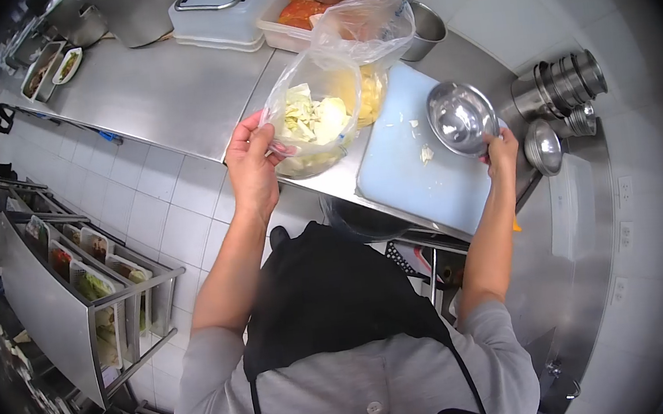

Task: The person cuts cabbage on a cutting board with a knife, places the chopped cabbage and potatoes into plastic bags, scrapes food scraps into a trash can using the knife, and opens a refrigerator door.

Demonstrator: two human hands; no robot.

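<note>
My left hand (254, 162) pinches the rim of a clear plastic bag (276, 104) at the counter's front edge. Inside the bag lies chopped pale cabbage (310, 118). Over the blue cutting board (399, 155) my right hand (501, 149) grips a shiny metal bowl (461, 116) by its edge. The bowl is tilted and its inside looks bare. A few small cabbage scraps (426, 153) lie on the board beside it. Behind the first bag stands another plastic bag (372, 93) with yellowish pieces in it.
Stacked metal containers (553, 87) and small bowls (543, 148) stand at the right. A metal pot (422, 29) is behind the board. Lidded plastic boxes (218, 13) sit at the back. An open drawer (106, 287) with food bins juts out at the left.
</note>
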